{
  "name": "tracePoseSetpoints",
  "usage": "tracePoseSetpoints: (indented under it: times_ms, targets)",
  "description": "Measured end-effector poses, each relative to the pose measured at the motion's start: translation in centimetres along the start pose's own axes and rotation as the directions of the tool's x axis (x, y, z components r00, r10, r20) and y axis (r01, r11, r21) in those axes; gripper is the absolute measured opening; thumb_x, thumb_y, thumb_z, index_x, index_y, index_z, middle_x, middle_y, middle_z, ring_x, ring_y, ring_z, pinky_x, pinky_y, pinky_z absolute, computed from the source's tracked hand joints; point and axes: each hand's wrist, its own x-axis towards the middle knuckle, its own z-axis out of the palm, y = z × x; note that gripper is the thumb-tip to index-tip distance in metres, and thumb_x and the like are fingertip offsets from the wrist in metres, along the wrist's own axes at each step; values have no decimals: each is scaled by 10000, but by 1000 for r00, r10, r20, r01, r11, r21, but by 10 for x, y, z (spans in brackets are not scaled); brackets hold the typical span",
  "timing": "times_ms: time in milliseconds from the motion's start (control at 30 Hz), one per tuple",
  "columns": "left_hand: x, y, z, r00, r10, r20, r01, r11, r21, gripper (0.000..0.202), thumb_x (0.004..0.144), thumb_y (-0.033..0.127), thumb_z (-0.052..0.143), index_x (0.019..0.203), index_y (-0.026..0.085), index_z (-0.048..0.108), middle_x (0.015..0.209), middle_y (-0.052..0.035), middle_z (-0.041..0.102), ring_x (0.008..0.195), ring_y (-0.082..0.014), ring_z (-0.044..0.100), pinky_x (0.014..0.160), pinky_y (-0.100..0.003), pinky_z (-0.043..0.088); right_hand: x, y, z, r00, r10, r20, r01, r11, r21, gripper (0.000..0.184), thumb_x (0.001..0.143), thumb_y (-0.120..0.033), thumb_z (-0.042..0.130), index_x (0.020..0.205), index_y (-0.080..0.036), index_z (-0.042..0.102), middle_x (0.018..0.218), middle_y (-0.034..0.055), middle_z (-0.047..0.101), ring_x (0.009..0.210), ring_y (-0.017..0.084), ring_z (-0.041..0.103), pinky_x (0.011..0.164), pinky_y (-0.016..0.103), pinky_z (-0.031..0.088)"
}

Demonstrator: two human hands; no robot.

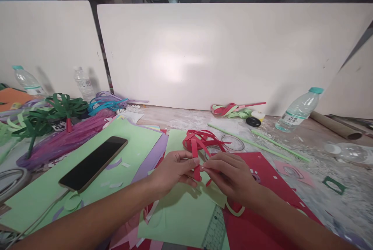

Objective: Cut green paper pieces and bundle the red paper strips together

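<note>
Between the thumb and fingers of my left hand (181, 168) is a red paper strip (195, 151), held upright. My right hand (230, 170) is closed in a pinch right beside it, its fingertips almost meeting my left thumb; the small pale thing between them is too tiny to name. A loose bunch of looped red paper strips (208, 136) lies just beyond both hands. Under them are light green paper sheets (180, 211), with a red sheet (247, 219) to the right. A clear green ruler (214, 228) lies below my right hand.
A phone (93, 163) rests on green paper at left. Dark green paper palms (67, 106) stand behind it. Rolls of tape (233, 143), light green sticks (279, 145), a water bottle (300, 110) and a cardboard tube (335, 125) lie or stand beyond and right. A white board (233, 55) closes the back.
</note>
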Motion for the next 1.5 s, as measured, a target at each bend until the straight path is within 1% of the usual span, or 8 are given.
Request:
tracePoseSetpoints:
  times_ms: [167,600,867,1067,1133,1233,1333,1500]
  targets:
    - [-5,4,1,996,-86,39,88,995,-56,297,650,348,781,787,123,644,635,-9,599,577,-100,578,525,-215,503,-2,3,-2,983,-184,23,185,974,-130,152,857,-66,514,933,-182,577,718,33,650,616,144,540,570,267,399]
    - [-3,2,-6,972,-180,152,199,973,-119,230,612,177,782,805,132,666,636,15,583,560,-68,541,512,-185,495,-4,5,-2,967,-239,91,253,946,-204,200,845,-37,506,959,-190,564,699,12,644,583,132,508,540,264,346]
    - [-4,3,-2,963,-221,153,236,968,-82,186,587,164,765,655,120,597,518,52,468,445,-36,400,472,-182,422,2,11,-13,964,-246,102,265,924,-275,211,858,-294,636,1018,-185,552,754,26,673,630,145,561,585,282,391]
    - [-5,7,-2,986,-140,94,144,989,-43,261,579,216,784,777,128,639,622,19,538,539,-68,494,514,-203,446,4,12,-15,989,4,148,10,996,-92,145,879,-349,589,899,-211,631,766,34,672,682,157,594,618,287,431]
    - [-4,7,-3,998,-36,53,34,999,39,267,597,256,782,782,127,639,669,-2,568,577,-88,522,514,-215,453,8,6,-13,927,284,244,-322,938,131,154,891,-318,552,820,-211,637,708,20,634,632,144,576,560,262,433]
    - [-1,6,-4,996,94,8,-94,980,174,273,632,300,762,802,124,640,699,-18,591,608,-109,545,521,-229,463,16,-2,-12,693,549,467,-717,592,368,186,880,-332,535,794,-196,630,670,4,565,567,120,534,494,227,419]
    - [0,5,-3,988,156,10,-153,958,242,263,665,311,735,814,123,631,700,-22,594,619,-117,552,535,-239,482,20,-5,-13,552,583,596,-833,371,410,202,850,-353,573,770,-174,623,612,-9,528,540,106,506,470,207,376]
    - [-2,4,0,987,162,-7,-154,952,265,263,660,310,734,798,121,613,669,-18,593,603,-112,550,522,-221,477,18,-6,-10,472,581,663,-881,276,385,213,820,-360,599,728,-170,615,592,-13,532,505,90,472,445,204,313]
